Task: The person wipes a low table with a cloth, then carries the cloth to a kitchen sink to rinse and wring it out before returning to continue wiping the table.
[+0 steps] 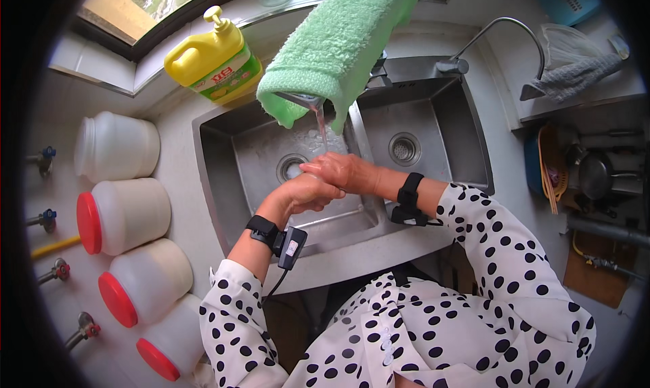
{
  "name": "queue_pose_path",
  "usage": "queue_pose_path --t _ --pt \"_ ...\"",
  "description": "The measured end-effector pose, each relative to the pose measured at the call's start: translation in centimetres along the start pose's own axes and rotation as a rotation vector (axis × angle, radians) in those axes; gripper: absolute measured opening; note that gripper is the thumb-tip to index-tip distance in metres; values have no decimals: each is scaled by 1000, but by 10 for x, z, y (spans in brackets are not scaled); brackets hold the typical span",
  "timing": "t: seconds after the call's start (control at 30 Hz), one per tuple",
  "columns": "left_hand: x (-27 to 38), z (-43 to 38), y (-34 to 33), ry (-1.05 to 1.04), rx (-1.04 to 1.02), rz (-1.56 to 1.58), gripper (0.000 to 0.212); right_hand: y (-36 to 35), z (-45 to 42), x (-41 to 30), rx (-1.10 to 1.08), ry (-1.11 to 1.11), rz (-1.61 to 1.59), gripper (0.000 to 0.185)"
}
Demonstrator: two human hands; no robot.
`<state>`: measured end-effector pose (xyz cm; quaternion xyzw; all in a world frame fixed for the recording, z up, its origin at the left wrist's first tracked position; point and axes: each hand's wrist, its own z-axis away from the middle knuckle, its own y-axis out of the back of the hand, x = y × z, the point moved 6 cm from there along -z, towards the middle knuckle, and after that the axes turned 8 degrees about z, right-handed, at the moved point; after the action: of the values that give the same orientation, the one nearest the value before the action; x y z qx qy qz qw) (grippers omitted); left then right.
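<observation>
My left hand (304, 191) and my right hand (344, 171) are clasped together over the left bowl of a stainless steel double sink (249, 152). Curled fingers press against each other, and no object shows between them; the palms are hidden. Both hands look wet. Just beyond them a thin stream of water (321, 121) falls into the bowl from a faucet spout (304, 99). Over that faucet hangs a light green terry towel (340, 47), covering most of it. Below my fingers, the left drain strainer (290, 168) is partly visible.
A yellow pump jug of detergent (216, 58) stands behind the sink's left corner. Plastic jars (134, 215), several with red lids, line the left side. A slim gooseneck tap (528, 27) arches at right, near a grey cloth (579, 75). Lower right, an orange basket (551, 159) holds chopsticks.
</observation>
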<state>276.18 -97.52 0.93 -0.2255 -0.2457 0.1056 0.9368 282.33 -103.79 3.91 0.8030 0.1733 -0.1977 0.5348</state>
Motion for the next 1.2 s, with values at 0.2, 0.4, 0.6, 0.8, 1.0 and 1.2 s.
queue_pose_path --t 0.2,0.4,0.6,0.8,1.0,1.2 --pt "5 -2 0 -71 91 -97 24 -12 -4 5 -80 -61 172 26" --pt "3 -5 7 -167 359 -345 22 -19 -9 4 -227 -182 321 20" --pt "2 -24 27 -574 543 -1081 30 -37 -6 11 -286 -325 291 19" --pt "2 -16 24 -418 706 -1152 28 -44 4 18 -312 -526 112 23" --pt "10 2 5 -435 738 -1294 18 -59 14 26 -349 -483 -196 20" --pt "-1 24 9 -474 679 -1047 50 -47 28 17 -502 -703 -432 36"
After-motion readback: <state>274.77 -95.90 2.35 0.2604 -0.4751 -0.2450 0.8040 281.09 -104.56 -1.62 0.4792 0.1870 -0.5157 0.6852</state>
